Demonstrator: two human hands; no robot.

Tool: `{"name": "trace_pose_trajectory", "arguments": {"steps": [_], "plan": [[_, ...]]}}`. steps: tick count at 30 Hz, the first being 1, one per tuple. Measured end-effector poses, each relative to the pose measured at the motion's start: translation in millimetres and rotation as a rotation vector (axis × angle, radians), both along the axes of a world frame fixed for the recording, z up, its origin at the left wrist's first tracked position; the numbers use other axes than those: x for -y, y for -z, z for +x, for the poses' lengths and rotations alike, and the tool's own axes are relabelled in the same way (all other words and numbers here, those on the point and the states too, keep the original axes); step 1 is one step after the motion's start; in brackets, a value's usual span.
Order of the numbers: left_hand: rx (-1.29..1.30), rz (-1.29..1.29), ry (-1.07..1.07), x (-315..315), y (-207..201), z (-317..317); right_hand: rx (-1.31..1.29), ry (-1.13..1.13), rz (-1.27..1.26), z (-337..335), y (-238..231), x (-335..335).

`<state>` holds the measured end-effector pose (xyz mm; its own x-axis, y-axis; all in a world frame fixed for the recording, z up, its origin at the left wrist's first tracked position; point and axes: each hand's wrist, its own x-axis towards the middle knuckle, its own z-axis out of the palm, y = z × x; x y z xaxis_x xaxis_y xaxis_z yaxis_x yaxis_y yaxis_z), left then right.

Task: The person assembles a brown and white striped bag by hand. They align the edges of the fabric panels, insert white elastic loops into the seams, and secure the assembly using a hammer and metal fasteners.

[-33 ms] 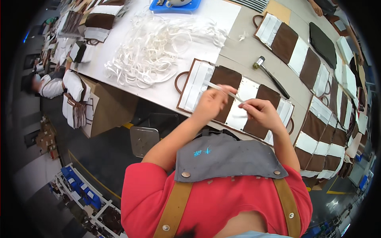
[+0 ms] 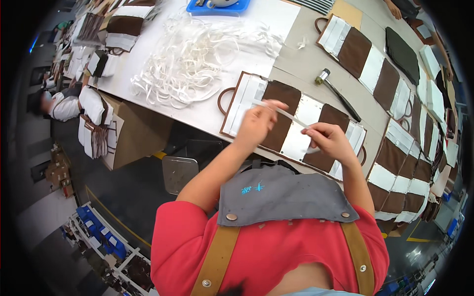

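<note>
We see both bare forearms point(image 2: 212, 170) angle forward and inward, elbows bent. The left grip point(image 2: 256, 121) is motion-blurred, and we cannot tell whether its fingers are closed; the right grip point(image 2: 326, 140) pinches a thin whitish strip point(image 2: 291, 117). Its far left end blurs into the pale background. We find the strip slanting between both grips, over a brown-and-white panel point(image 2: 282, 91) on the table point(image 2: 296, 64).
</note>
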<state>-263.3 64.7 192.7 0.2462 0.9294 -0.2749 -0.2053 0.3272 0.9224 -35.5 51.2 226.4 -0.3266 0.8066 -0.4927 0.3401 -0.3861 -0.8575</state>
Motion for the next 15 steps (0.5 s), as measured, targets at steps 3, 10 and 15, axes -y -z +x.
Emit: {"name": "trace_pose_trajectory", "arguments": {"steps": [3, 10, 15], "plan": [[0.015, -0.037, -0.244, -5.9, 2.3, -21.9, -0.006, 0.085, -0.025, 40.3, 19.8, 12.5], [0.052, -0.032, -0.458, -7.6, 28.8, -45.2, -0.095, 0.419, -0.041, 106.3, 52.4, 43.6], [-0.1, -0.111, -0.232, 3.2, 21.6, -38.2, -0.138, 0.453, 0.056, 107.6, 60.0, 51.9]]}}
